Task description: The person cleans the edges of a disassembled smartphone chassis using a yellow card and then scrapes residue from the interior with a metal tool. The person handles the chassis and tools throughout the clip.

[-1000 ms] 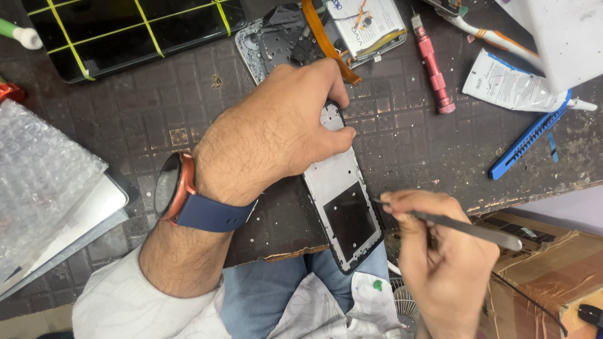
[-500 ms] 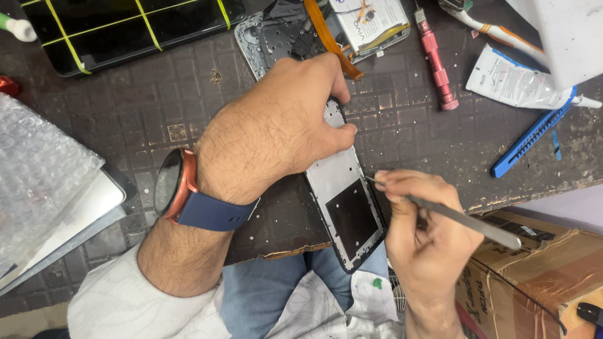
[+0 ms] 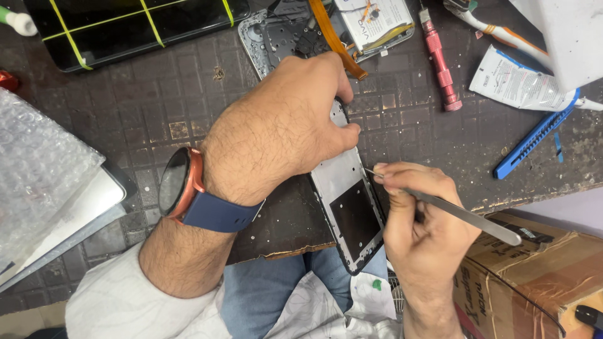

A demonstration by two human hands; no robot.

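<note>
My left hand (image 3: 282, 125) presses down on the upper part of a grey phone frame (image 3: 348, 207) that lies over the near edge of the dark grid mat (image 3: 157, 113). A watch with a blue strap (image 3: 188, 191) is on that wrist. My right hand (image 3: 421, 220) pinches metal tweezers (image 3: 461, 213), and their tip touches the frame's right edge just below my left thumb. The frame's lower end hangs past the bench over my lap.
A black screen panel with yellow tape (image 3: 125, 25) lies at the far left, an opened phone body with an orange ribbon (image 3: 326, 28) behind my hand. A red screwdriver (image 3: 440, 59), a glue tube (image 3: 521, 81), a blue tool (image 3: 534, 135), bubble wrap (image 3: 38, 169) and a cardboard box (image 3: 534, 276) surround them.
My right hand has moved up and left, bringing the tweezers' tip from beside the frame's lower part to its right edge near my left thumb. My left hand has stayed put.
</note>
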